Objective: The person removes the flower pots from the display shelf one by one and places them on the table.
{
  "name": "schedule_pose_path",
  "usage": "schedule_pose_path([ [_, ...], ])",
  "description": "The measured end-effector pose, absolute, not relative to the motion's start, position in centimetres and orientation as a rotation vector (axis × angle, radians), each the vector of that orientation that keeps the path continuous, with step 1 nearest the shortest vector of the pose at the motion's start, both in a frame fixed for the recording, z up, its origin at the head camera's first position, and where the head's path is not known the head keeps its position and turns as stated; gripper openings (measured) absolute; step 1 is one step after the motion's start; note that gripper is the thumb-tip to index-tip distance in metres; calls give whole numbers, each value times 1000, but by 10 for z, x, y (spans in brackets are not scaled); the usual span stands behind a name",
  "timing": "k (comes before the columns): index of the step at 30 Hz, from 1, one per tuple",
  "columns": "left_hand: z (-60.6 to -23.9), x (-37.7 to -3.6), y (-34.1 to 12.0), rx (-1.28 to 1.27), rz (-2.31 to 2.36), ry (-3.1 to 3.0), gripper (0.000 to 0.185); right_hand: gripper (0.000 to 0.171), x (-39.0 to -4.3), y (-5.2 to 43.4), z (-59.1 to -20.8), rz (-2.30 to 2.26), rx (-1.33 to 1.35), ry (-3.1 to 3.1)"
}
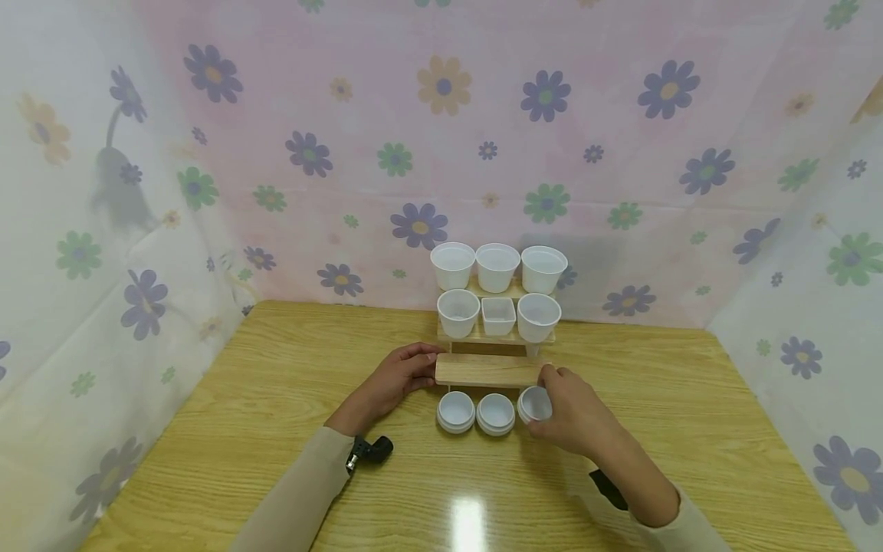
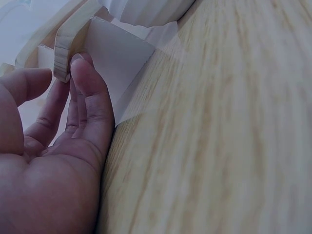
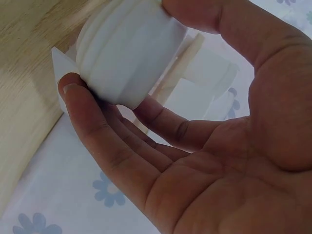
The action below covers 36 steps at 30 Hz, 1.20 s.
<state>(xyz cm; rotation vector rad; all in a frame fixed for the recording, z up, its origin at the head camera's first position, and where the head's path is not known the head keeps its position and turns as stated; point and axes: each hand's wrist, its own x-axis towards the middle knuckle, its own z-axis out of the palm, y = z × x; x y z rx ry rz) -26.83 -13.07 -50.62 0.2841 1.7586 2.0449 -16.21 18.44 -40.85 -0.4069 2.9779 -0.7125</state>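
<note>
The right hand (image 1: 572, 410) holds a round white ribbed plastic cup (image 1: 534, 404) between thumb and fingers — likely light, stiff, slick, best pinched by its sides — while the left hand (image 1: 398, 376) grips the pale wooden shelf board (image 1: 486, 369) by its end.

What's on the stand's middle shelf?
Left to right: a round white cup, a square cup, another round cup. Whatever part of the shelf lies directly under them is covered.

Yellow-brown wood-grained table (image 1: 290, 360) carries one three-tiered pale wooden stand (image 1: 490, 370) and, before it, two free-standing round white pots (image 1: 496, 415). Upper tiers (image 1: 497, 340): five round white cups (image 1: 543, 271), one square white cup (image 1: 498, 317).
</note>
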Motion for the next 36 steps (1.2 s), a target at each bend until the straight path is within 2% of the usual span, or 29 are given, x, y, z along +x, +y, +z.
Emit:
schedule_pose_path([
  [6,-506,-268,-131,291,2043,1757,36,50,-162,183,-410,-692,-423,2984],
  [25,-506,-268,-131,285,2048,1748,35,74,-160,183,-421,-574,-406,2994],
  [36,-506,-268,-131,271,2055,1744,35,68,-161,181,-429,-613,-384,3010],
])
